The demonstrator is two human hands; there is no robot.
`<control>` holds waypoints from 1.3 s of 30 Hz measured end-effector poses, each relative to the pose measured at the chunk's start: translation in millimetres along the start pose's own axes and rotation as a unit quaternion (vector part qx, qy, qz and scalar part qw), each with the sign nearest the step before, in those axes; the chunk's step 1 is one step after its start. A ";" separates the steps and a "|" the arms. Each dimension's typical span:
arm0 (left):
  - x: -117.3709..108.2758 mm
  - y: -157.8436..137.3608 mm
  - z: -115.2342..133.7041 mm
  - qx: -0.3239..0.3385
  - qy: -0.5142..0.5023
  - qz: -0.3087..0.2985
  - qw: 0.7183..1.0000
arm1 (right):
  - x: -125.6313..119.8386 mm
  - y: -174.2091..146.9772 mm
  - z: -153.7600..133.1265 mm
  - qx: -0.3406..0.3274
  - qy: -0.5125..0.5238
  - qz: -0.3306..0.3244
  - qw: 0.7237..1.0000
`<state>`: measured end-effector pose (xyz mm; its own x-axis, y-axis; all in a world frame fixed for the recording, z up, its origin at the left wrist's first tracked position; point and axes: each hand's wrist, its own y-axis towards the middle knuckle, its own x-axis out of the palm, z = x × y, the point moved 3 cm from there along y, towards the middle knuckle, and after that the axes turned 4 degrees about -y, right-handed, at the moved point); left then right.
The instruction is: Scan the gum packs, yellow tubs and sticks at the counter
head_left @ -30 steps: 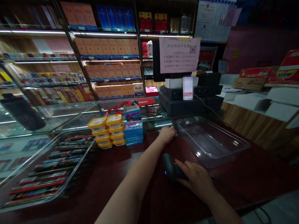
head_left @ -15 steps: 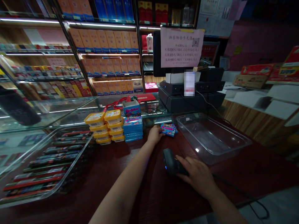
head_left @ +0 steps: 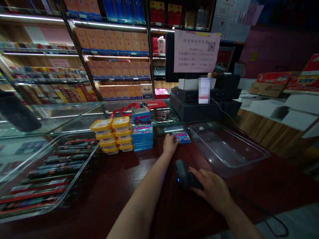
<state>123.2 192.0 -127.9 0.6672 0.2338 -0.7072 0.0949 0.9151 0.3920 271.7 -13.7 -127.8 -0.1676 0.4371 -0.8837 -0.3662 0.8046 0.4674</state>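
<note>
My right hand point(head_left: 211, 187) is wrapped around the handle of a black barcode scanner point(head_left: 183, 174), which shows a small blue light and is held low over the dark red counter. Farther forward, my left hand point(head_left: 170, 143) grips the left end of a small pile of blue packs with pink lettering point(head_left: 182, 136); its fingertips are partly hidden. Left of that hand stands a neat stack of matching blue packs point(head_left: 143, 137), with an opened blue box point(head_left: 141, 115) behind it. Yellow-lidded tubs point(head_left: 121, 133) are piled beside the stack.
A clear plastic tray point(head_left: 229, 146) sits on the right of the counter. Another clear bin point(head_left: 82, 177) at left holds many dark sticks. A monitor with a paper sign point(head_left: 196, 51) stands on a cash drawer point(head_left: 199, 111) at the back. The scanner's cable point(head_left: 256, 202) trails right.
My left hand has shifted slightly right, and the blue packs it holds have gone from fanned out to more evenly lined up. The scanner stays in my right hand, nearly unmoved.
</note>
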 end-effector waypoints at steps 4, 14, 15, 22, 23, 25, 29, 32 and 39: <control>-7.6 -5.7 1.3 0.017 -0.007 -0.009 1.000 | 1.5 -0.7 1.6 -0.008 0.004 0.004 1.000; -118.6 -53.5 7.5 0.107 0.144 0.107 0.978 | 9.3 -6.4 7.0 -0.042 0.020 0.033 0.998; -131.0 -54.9 2.5 0.081 0.167 0.138 0.973 | 9.8 -6.6 7.3 -0.045 0.024 0.032 0.998; -163.8 -48.3 -33.6 0.036 0.252 0.125 0.959 | 11.3 -7.7 6.1 -0.049 0.004 0.031 0.998; -164.9 -47.6 -35.1 0.041 0.255 0.121 0.959 | 10.9 -7.7 5.5 -0.050 0.001 0.035 0.998; -167.4 -46.8 -35.9 0.048 0.259 0.118 0.957 | 10.0 -7.4 4.8 -0.050 0.000 0.043 0.998; -172.7 -47.2 -34.8 0.084 0.270 0.095 0.954 | 9.8 -7.2 4.3 -0.048 0.004 0.042 0.998; -180.1 -53.4 -34.4 0.120 0.248 0.096 0.956 | 11.0 -8.1 4.4 -0.045 -0.001 0.043 0.998; -189.8 -84.0 -25.9 0.061 -0.085 0.268 0.958 | 13.9 -9.2 4.9 -0.051 -0.001 0.025 0.998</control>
<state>-30.6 79.3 -41.9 0.7542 0.5925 -0.2830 -0.2161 0.6310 0.7450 277.2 -13.1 -144.2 -0.1855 0.4761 -0.8596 -0.4497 0.7367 0.5050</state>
